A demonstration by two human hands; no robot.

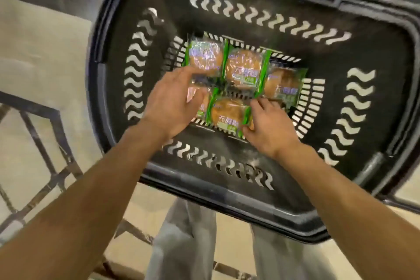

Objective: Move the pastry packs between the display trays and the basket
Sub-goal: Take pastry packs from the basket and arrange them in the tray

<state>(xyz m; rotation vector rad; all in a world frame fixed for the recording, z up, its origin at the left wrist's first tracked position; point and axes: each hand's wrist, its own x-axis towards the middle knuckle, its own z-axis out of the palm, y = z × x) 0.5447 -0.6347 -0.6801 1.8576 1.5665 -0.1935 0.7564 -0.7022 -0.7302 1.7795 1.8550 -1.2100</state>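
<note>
While both our hands are down in the basket (375, 36), head view shows the packs (244, 68) lying flat on its floor in two rows, touching each other. Left hand (172, 107) lies over the near-left pack (197, 100), fingers loosely spread, thumb by the back-left pack; real grip or not, cannot tell. Right hand (268, 125) pinches the right end of the front pack (229, 116). That pack's long axis runs left-right between the hands. Right hand is nearer, so likely lifts first.
</note>
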